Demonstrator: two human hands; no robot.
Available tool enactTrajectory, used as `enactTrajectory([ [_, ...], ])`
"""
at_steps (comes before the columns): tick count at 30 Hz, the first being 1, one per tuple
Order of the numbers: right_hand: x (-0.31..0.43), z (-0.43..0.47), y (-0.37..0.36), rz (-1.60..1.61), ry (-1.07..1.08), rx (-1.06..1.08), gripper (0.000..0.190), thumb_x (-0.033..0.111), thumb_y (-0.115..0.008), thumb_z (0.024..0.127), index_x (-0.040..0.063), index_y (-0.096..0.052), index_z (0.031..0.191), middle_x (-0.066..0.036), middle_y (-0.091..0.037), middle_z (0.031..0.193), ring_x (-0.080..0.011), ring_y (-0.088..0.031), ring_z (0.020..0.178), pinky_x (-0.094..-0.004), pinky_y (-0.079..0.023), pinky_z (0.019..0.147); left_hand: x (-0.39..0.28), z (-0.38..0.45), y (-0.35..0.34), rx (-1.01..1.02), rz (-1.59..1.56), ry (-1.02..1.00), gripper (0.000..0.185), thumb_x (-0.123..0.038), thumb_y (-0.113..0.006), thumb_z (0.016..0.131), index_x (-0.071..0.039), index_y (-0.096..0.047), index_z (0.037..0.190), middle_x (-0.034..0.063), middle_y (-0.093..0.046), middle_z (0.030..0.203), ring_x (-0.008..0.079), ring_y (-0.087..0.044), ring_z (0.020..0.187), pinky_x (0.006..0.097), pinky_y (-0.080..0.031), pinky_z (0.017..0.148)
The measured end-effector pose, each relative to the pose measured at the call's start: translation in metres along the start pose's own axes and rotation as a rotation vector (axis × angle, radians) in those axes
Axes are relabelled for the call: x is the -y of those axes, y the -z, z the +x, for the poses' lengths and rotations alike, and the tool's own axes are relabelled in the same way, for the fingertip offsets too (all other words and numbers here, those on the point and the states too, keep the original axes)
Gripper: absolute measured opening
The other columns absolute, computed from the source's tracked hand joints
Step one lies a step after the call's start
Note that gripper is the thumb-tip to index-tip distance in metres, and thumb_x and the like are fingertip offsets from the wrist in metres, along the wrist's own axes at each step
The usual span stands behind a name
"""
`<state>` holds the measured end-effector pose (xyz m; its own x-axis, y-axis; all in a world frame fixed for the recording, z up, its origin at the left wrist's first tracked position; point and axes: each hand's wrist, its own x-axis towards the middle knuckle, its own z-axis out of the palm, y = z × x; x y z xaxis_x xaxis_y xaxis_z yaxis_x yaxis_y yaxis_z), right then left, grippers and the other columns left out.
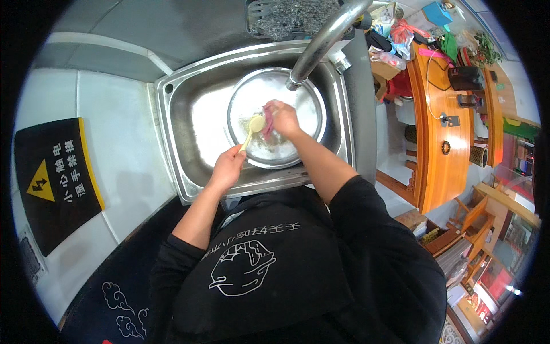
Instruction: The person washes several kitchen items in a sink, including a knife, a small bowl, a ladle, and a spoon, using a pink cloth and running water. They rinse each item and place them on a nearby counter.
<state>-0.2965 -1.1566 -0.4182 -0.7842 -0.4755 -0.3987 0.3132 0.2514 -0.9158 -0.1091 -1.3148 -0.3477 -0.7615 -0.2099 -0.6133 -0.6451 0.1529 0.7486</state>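
Note:
My left hand [227, 170] grips the handle of a pale yellow spoon [256, 123], whose bowl is raised over a round metal basin [245, 88]. In my right hand [284, 118] is a pink cloth [268, 120], close beside the spoon's bowl; whether the two touch I cannot tell. The shallow, wide basin sits inside a stainless steel sink [193, 129], towards its right side. Something wet or cloudy shows in the basin beneath my hands. Part of the cloth is hidden by my right fingers.
A curved metal faucet [318, 47] reaches over the basin from the back right. Behind the sink stands a dark rack [258, 15] holding a mass of shiny, wiry-looking material. Left is a tiled wall with a warning sign [60, 185]. A wooden table [444, 172] stands to the right.

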Motion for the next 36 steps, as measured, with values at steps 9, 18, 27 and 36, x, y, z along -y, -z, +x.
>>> enactTrajectory([
  [9, -0.002, -0.018, -0.029, -0.654, 0.710, 0.040, 0.021, 0.014, -0.057, 0.104, 0.006, -0.075, 0.110, -0.010, -0.076, 0.106, -0.0234, -0.070, 0.104, -0.0396, -0.053, 0.100, -0.029, -0.025, -0.007, -0.211, 0.966, -0.361, 0.038, -0.022, -0.060, 0.101, -0.017, -0.064, 0.139, 0.0154, -0.063, 0.083, 0.0362, -0.068, 0.078, 0.0480, -0.055, 0.069],
  [18, 0.024, -0.013, 0.025, -0.119, -0.196, -0.022, 0.032, 0.009, -0.063, 0.095, -0.007, -0.067, 0.122, -0.012, -0.074, 0.102, -0.0268, -0.073, 0.088, -0.0387, -0.059, 0.082, -0.033, -0.035, 0.004, -0.211, 0.824, -0.199, 0.034, -0.022, -0.058, 0.103, -0.010, -0.063, 0.134, 0.0206, -0.070, 0.093, 0.0425, -0.070, 0.088, 0.0532, -0.055, 0.078],
  [27, 0.091, -0.013, 0.115, 0.989, -0.032, -0.244, 0.030, 0.023, -0.063, 0.102, 0.001, -0.056, 0.122, -0.018, -0.068, 0.116, -0.0307, -0.067, 0.106, -0.0441, -0.055, 0.090, -0.083, -0.002, -0.001, 0.013, -0.251, 0.037, 0.036, -0.016, -0.050, 0.106, 0.005, -0.057, 0.134, 0.0091, -0.067, 0.086, 0.0131, -0.055, 0.060, 0.0304, -0.047, 0.056],
  [36, 0.086, 0.005, 0.106, 0.767, -0.076, -0.359, 0.021, 0.018, -0.057, 0.107, -0.001, -0.052, 0.114, -0.017, -0.069, 0.096, -0.0258, -0.068, 0.075, -0.0368, -0.056, 0.065, -0.170, 0.070, -0.024, 0.126, -0.781, 0.257, 0.027, -0.005, -0.047, 0.105, 0.013, -0.051, 0.125, 0.0219, -0.069, 0.100, 0.0181, -0.064, 0.063, 0.0282, -0.057, 0.052],
])
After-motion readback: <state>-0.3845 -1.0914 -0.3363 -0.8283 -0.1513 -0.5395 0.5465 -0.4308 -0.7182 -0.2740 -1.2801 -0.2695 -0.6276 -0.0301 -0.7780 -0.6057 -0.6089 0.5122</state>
